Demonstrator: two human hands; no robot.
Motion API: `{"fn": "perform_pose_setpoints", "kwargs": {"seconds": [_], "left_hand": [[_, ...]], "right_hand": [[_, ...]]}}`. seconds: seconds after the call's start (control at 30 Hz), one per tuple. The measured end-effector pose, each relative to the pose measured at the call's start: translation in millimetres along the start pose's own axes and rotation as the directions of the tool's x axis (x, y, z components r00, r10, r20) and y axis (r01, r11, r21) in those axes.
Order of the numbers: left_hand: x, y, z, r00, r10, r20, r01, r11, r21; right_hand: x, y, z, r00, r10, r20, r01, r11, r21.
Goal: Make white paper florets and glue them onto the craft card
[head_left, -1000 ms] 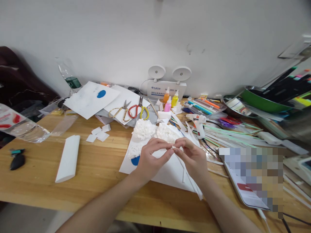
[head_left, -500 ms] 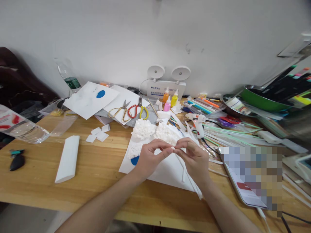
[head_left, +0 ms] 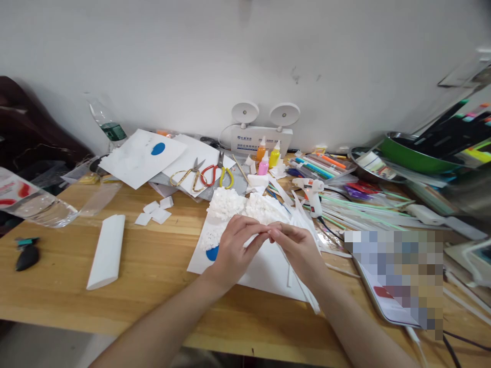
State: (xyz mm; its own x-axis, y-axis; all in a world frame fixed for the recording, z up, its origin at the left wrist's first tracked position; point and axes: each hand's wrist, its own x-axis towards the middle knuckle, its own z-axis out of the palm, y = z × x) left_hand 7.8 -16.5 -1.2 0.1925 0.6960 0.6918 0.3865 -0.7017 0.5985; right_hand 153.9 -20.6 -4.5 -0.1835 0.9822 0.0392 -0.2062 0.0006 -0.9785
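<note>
My left hand [head_left: 238, 246] and my right hand [head_left: 297, 249] meet fingertip to fingertip above a white sheet [head_left: 261, 276]. Both are closed in a pinch; whatever lies between the fingertips is hidden now. Behind them, white fluffy clusters [head_left: 226, 203] rest on the sheet, with part of a blue spot [head_left: 212, 253] showing beside my left hand. Thin white strips [head_left: 303, 289] lie under and beside my right hand.
Scissors [head_left: 191, 175], pliers [head_left: 220, 171], glue bottles [head_left: 263, 165] and a glue gun [head_left: 312, 194] lie behind. Small white squares [head_left: 161, 215] and a folded white paper roll [head_left: 107, 253] are left. A phone [head_left: 383, 301] lies right, near a green bowl [head_left: 418, 156].
My fingers have shifted and closed further together, and the small white bit seen between the fingertips is now hidden. My right hand has turned slightly and moved a little left.
</note>
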Motion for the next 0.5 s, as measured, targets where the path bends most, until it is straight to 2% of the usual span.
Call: {"fn": "perform_pose_setpoints", "kwargs": {"seconds": [0.37, 0.5], "left_hand": [[0.7, -2.7, -1.0, 0.996, 0.082, 0.031, -0.085, 0.994, 0.073], [1.5, -2.2, -1.0, 0.997, 0.076, 0.013, -0.076, 0.995, 0.062]], "right_hand": [[2.0, 0.7, -0.7, 0.999, 0.038, -0.016, -0.038, 0.999, -0.020], [2.9, 2.1, -2.8, 1.000, -0.010, -0.015, 0.009, 0.999, -0.049]]}}
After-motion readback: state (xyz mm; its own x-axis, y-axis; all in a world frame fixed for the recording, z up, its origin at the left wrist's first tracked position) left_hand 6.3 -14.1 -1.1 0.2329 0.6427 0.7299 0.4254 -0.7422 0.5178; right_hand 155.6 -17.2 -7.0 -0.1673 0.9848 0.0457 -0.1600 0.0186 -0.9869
